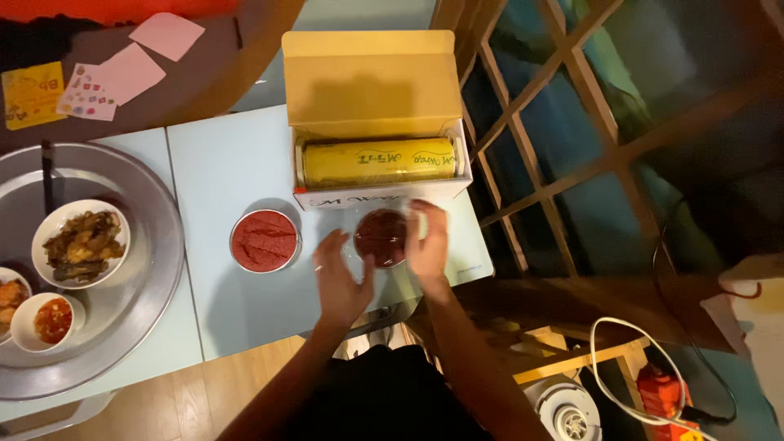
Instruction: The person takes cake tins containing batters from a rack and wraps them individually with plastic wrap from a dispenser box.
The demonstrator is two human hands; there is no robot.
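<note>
on pale table [245, 155], small bowl [381, 238] of dark red paste, hands cupping

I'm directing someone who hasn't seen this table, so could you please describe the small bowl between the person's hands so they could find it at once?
Start at the open cardboard box holding the yellow roll of wrap on the pale blue table. Directly in front of it sits a small bowl of dark red paste, between the left hand and the right hand. Its neighbour to the left is brighter red and no hand touches it.
</note>
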